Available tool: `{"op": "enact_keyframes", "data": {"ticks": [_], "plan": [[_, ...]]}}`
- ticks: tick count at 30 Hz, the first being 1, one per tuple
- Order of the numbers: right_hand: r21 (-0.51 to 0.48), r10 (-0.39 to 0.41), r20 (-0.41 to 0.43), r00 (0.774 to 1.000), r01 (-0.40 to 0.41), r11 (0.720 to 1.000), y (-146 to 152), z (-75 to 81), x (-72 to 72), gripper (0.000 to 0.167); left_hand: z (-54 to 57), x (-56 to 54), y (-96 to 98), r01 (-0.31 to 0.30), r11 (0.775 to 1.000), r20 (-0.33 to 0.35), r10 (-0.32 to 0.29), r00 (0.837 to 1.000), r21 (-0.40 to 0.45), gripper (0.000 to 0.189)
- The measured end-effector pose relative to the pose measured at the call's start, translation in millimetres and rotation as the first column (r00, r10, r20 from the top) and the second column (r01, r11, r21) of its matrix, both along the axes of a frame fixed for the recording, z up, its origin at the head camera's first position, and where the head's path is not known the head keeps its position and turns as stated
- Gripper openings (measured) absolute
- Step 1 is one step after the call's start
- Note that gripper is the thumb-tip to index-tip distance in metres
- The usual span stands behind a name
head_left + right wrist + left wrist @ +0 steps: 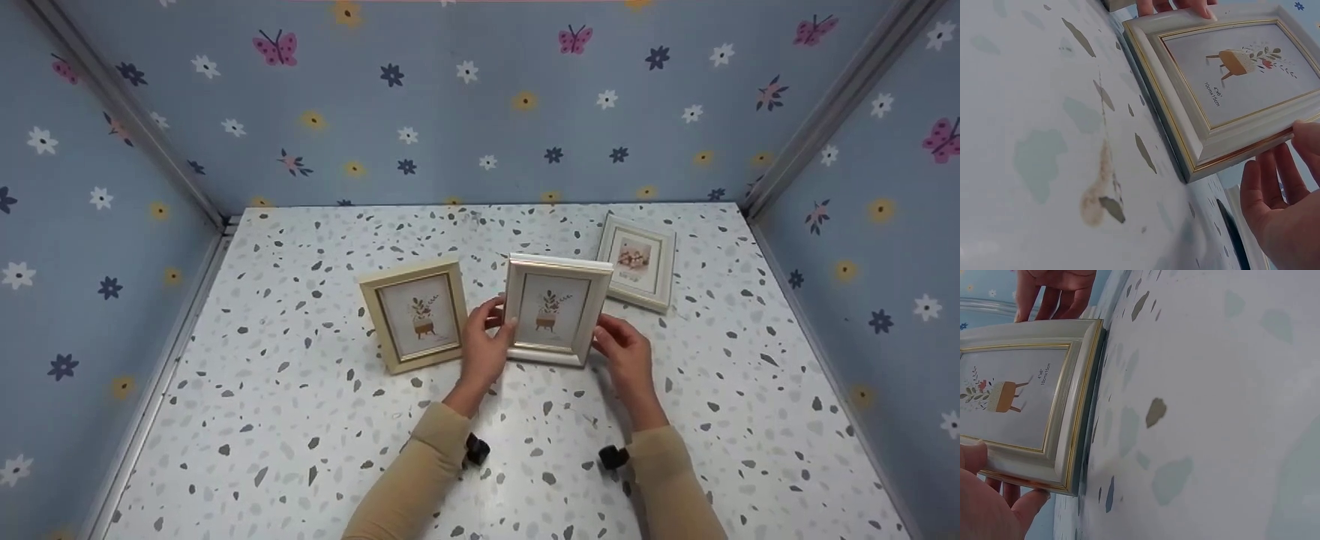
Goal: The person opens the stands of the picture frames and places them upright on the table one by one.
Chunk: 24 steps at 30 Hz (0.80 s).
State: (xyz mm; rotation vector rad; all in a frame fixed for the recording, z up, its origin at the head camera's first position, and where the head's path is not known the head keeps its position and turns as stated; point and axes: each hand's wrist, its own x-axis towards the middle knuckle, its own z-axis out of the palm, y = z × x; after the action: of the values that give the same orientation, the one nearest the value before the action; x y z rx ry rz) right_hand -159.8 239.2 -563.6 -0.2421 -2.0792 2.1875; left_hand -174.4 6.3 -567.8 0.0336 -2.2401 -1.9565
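Observation:
A white picture frame (556, 309) with thin gold lines stands nearly upright on the table, holding a print of a potted plant on a legged stand. My left hand (486, 343) grips its left edge, the thumb lying over the front. On the opposite edge, my right hand (627, 358) pinches the frame lower down. In the right wrist view, the frame's lower edge (1157, 121) is close to the tabletop; contact is hard to tell. Just left of my left hand, a cream-gold picture frame (420, 315) with a similar print stands leaning back.
Behind and to the right is another whitish picture frame (637, 262) with a brownish picture, partly covered by the held one. The speckled table (300, 435) meets blue flowered walls (465, 105) at the back and sides. Black wrist devices (613, 457) sit by both sleeves.

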Motion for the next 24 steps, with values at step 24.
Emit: {"op": "enact_keyframes", "data": {"ticks": [24], "plan": [[0.109,0.039,0.005,0.999,-0.039,0.993,3.5,-1.4,4.0,0.032,-4.2,-1.0,-16.7,0.137,0.989,0.057,-0.14,0.988,0.056,0.04]]}}
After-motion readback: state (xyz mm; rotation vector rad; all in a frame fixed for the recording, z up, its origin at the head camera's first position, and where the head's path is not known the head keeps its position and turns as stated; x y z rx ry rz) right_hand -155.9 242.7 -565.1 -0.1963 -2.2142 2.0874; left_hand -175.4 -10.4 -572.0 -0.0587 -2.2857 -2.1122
